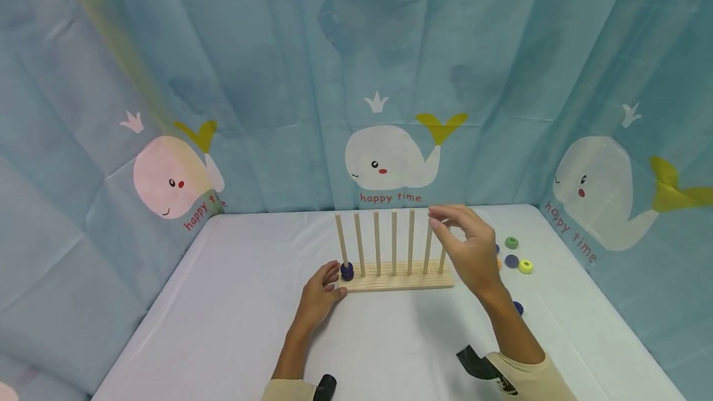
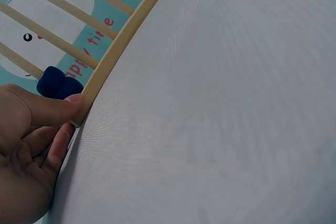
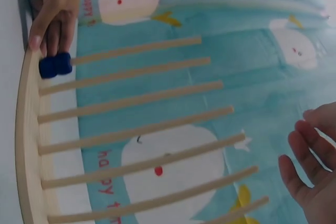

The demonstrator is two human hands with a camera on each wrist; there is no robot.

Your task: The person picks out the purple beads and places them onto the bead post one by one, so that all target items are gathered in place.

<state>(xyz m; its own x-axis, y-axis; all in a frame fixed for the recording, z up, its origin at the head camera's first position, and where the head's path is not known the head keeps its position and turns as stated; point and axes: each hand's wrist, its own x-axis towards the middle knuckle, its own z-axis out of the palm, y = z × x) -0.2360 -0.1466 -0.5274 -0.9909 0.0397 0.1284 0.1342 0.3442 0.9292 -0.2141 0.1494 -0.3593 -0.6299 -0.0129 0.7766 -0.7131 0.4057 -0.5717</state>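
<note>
A wooden peg stand (image 1: 395,284) with several upright pegs stands on the table. Two dark blue beads (image 1: 347,271) are stacked at the bottom of its leftmost peg. My left hand (image 1: 319,297) grips the left end of the base; in the left wrist view, the thumb (image 2: 60,109) lies on the edge beside the beads. Raised near the tops of the rightmost pegs is my right hand (image 1: 472,246). Its fingers (image 3: 310,153) are loosely bent, and I see nothing held between them.
Right of the stand lie several loose beads, among them a green bead (image 1: 511,242), a yellow bead (image 1: 525,267) and a purple-blue bead (image 1: 512,261). Another blue bead (image 1: 518,307) is partly hidden by the right forearm. A whale-print curtain (image 1: 278,141) surrounds the white table (image 1: 239,302).
</note>
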